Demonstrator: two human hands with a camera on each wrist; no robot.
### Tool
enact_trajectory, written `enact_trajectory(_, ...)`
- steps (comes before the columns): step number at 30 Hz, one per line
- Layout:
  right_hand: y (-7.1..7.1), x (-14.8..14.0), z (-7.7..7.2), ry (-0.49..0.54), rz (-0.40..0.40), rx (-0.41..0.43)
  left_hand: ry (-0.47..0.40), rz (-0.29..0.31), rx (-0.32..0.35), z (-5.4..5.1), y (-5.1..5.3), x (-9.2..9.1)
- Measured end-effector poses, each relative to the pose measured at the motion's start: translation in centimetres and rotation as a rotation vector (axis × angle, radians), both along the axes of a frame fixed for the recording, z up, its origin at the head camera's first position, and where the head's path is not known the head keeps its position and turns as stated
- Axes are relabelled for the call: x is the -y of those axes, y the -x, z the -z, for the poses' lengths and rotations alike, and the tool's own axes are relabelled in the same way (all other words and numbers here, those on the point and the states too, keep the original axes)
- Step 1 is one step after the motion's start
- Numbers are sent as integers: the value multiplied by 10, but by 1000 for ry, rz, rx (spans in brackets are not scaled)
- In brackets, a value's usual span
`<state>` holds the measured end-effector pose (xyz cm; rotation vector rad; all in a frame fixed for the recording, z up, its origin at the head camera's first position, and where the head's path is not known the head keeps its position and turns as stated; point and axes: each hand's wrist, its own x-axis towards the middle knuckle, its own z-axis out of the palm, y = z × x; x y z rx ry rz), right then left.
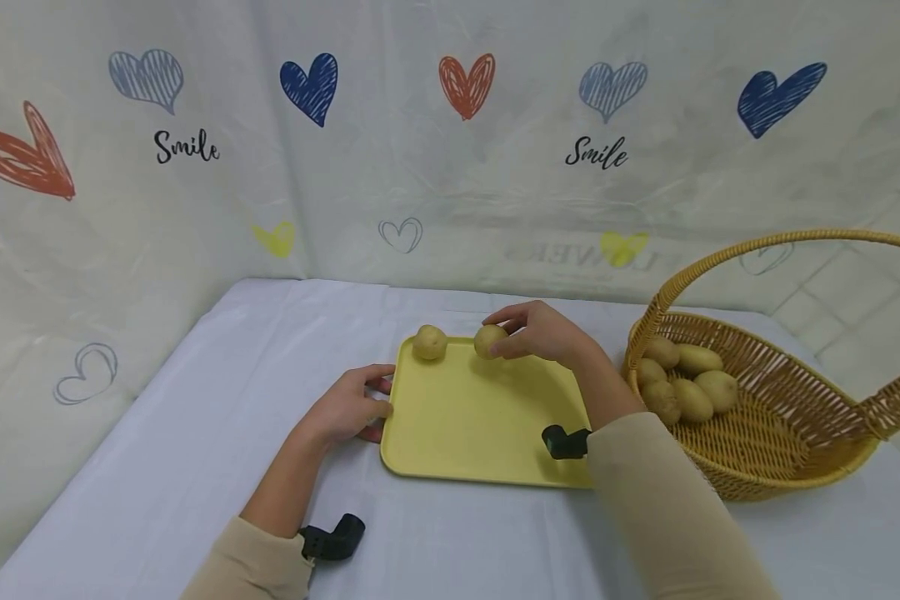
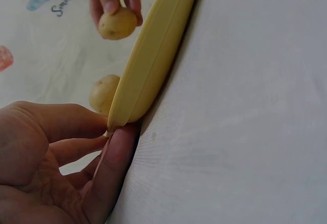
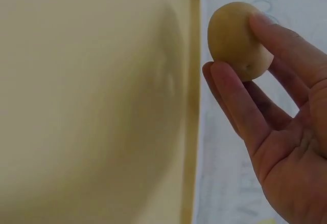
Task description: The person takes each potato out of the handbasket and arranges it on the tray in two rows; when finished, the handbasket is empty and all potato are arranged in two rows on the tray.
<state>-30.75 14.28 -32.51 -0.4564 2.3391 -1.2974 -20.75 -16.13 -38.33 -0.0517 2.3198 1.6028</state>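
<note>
My right hand (image 1: 537,332) pinches a potato (image 1: 489,341) between thumb and fingers, held above the far part of a yellow tray (image 1: 480,425). In the right wrist view that potato (image 3: 237,40) is apart from the tray surface, and its shadow falls on the tray. Another potato (image 1: 430,342) rests at the tray's far left corner. At the left edge, my left hand (image 1: 348,406) grips the tray's rim; in the left wrist view the thumb and fingers (image 2: 118,150) pinch the rim from both sides.
To the right of the tray stands a wicker basket (image 1: 765,450) with a tall arched handle, holding several potatoes (image 1: 693,400) at its left end. A white cloth (image 1: 450,542) covers the table. Behind hangs a white curtain (image 1: 450,183) printed with hearts.
</note>
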Motion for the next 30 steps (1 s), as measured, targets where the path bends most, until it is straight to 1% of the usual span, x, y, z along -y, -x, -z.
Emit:
enact_trajectory(5, 2, 10, 9, -41, 14, 9, -18, 7, 1, 1, 0, -1)
enact_trajectory(10, 2, 17, 12, -74, 29, 22, -23, 11, 0, 1, -1, -3)
enact_trajectory(13, 2, 19, 13, -112, 38, 7, -21, 9, -1, 0, -1, -4)
enact_trajectory(20, 2, 25, 9, -189, 38, -23, -7, 13, -8, -4, -3, -3)
enact_trajectory(25, 3, 24, 9, -225, 40, -55, -14, 14, -8, -3, -2, -2)
enact_trajectory(30, 3, 20, 5, -230, 27, -70, -18, -1, 3, -2, -1, -1)
